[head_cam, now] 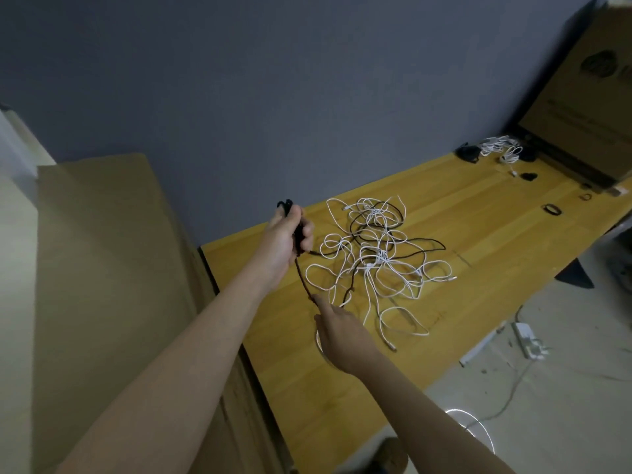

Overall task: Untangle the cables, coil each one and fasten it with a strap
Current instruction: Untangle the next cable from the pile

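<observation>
Nearest the camera, the right hand (337, 331) pinches a dark braided cable (302, 278) just above the long yellow wooden table (342, 398), while the left hand (289, 236) grips a few gathered loops of that same cable. Its remaining length runs into the loose tangle of thin white cables (376, 265) lying mid-table. Several small coiled bundles (497, 148) rest at the far end, seemingly finished. By my judgement, coiling of the dark one is only begun, and most untangling and strapping remains.
</observation>
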A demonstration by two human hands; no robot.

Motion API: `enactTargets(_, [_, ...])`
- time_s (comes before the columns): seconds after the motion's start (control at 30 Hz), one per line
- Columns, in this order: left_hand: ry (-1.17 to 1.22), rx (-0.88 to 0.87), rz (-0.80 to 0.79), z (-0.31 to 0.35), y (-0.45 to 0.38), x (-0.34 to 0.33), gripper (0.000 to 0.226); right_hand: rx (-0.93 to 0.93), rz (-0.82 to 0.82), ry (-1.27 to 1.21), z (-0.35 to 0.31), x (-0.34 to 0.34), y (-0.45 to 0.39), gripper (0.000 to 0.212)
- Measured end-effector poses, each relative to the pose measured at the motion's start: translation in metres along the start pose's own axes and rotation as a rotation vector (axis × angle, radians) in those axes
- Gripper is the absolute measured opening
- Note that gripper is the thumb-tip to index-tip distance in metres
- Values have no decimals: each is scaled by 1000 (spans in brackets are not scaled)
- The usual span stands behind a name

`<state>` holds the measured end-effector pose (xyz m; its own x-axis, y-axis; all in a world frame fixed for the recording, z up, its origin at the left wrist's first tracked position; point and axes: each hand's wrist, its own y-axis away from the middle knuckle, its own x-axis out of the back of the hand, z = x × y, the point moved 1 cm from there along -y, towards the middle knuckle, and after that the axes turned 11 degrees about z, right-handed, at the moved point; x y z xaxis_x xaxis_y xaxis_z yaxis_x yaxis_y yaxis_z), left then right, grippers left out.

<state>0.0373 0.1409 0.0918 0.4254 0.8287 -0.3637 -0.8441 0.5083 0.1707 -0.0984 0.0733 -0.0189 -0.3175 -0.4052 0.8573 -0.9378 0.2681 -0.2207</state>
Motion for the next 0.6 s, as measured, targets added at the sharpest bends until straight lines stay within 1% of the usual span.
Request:
enactTargets(0.1, [-339,-114,11,-5,0,1,20,51,81,-82,6,-2,6,44])
enactTargets(0.2, [-620,-216,-79,-11,1,1,18,167,255,-12,10,7,0,42])
enactTargets(0.27, [-801,-238,-171,-18,2,1,17,227,371,-18,12,20,-8,39])
enactTargets(0.33, [-1031,-211,-272,-23,4,1,16,210,487,-88,13,34,-14,31])
enactTargets(0.37, [-1104,-178,-302,-24,5,1,18,174,542,-132,16,41,-17,23])
enactTargets(0.4, [-1142,-140,-318,-25,5,1,20,126,595,-166,19,47,-19,16])
enactTargets(0.43, [-1158,-113,-324,-25,6,0,21,70,639,-188,20,52,-22,18])
enactTargets(0.5, [-1193,-102,-331,-24,7,-2,25,17,644,-181,27,56,-26,26])
enactTargets(0.6, [-1300,-83,-395,-25,8,-2,45,29,528,-74,43,45,-28,17])
